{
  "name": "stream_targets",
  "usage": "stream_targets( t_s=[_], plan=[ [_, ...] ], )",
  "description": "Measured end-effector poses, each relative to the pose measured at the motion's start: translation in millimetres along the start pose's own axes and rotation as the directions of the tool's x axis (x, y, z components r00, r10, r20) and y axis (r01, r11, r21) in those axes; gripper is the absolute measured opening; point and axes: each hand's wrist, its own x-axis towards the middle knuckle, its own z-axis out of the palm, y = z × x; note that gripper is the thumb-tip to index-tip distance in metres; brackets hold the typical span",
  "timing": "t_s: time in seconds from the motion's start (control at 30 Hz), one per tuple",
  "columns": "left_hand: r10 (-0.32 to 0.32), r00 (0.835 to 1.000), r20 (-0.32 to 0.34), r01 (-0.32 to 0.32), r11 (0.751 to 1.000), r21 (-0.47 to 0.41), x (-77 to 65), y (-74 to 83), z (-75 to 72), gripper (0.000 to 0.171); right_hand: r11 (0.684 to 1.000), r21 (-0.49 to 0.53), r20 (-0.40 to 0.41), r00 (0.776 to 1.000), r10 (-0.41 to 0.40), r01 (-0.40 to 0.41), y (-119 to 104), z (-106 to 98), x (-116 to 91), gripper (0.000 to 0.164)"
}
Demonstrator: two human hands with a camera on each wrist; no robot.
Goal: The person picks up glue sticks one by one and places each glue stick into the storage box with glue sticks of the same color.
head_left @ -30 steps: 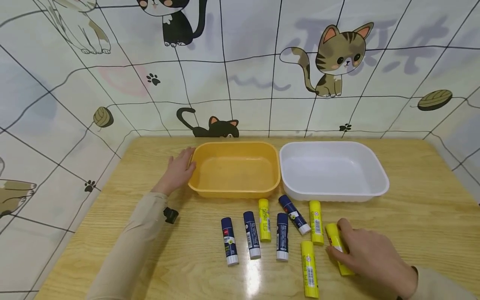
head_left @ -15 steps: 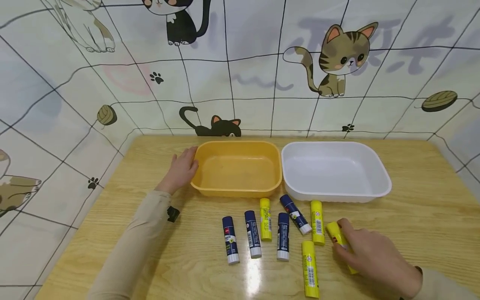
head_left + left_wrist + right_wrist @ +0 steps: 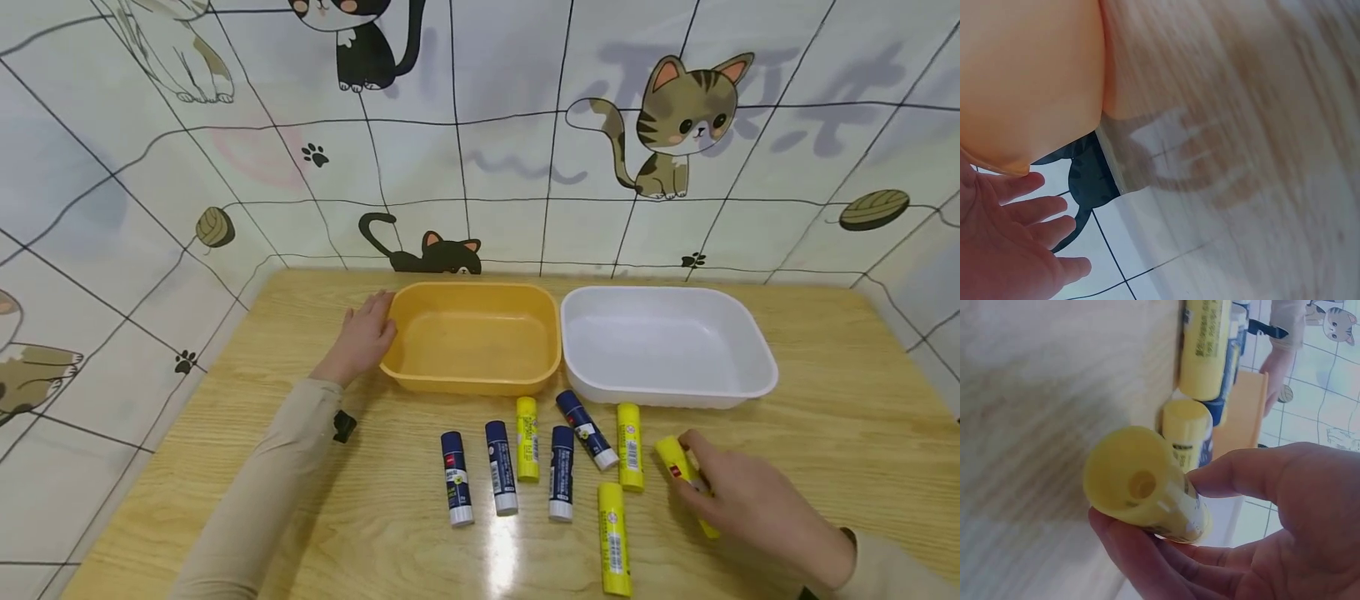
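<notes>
My right hand [image 3: 757,504] pinches a yellow glue stick [image 3: 678,462] between thumb and fingers, at the right end of the loose glue sticks. In the right wrist view its hollow round end [image 3: 1132,478] faces the camera. My left hand [image 3: 360,337] touches the left side of the yellow-orange basin [image 3: 471,385]. Its fingers are nearly straight in the left wrist view, beside the basin wall [image 3: 1029,75]. Near the right hand lie a yellow glue stick [image 3: 630,447] and another yellow glue stick [image 3: 615,540].
A white basin [image 3: 667,393] stands right beside the yellow-orange one. In front of them lie several navy glue sticks [image 3: 501,467] with white ends, and a yellow glue stick [image 3: 527,439]. A cat-patterned covering [image 3: 502,167] rises behind the wooden table [image 3: 375,508].
The yellow glue stick in my right hand has shifted slightly, its far end now tipped up and its label turned into view. The left hand stays at the basin.
</notes>
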Motion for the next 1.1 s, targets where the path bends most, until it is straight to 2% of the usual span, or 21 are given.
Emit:
stream_targets(
  t_s=[0.27, 0.43, 0.63, 0.87, 1.1],
  plan=[
    [-0.007, 1.000, 0.011, 0.008, 0.998, -0.057, -0.7, -2.4, 0.9, 0.051, 1.000, 0.003, 0.007, 1.000, -0.007, 0.007, 2, -19, 3, 0.048],
    [-0.003, 1.000, 0.008, 0.004, 0.995, -0.101, -1.2, -1.9, 1.3, 0.049, 0.998, 0.020, -0.025, 0.998, -0.058, 0.059, 4, -31, 6, 0.052],
    [-0.003, 1.000, 0.017, 0.006, 0.991, -0.135, -0.7, 2.1, -0.4, 0.049, 0.995, 0.027, -0.067, 0.993, -0.093, 0.095, 5, -45, 13, 0.045],
    [-0.030, 0.998, 0.053, 0.037, 0.989, -0.140, -0.5, -0.4, -0.8, 0.051, 0.994, 0.018, -0.069, 0.992, -0.104, 0.106, -1, -59, 27, 0.041],
    [-0.009, 0.998, 0.062, 0.022, 0.975, -0.222, 1.8, -2.0, 1.5, 0.052, 0.992, -0.026, -0.098, 0.987, -0.127, 0.125, -7, -72, 38, 0.041]
  ],
)
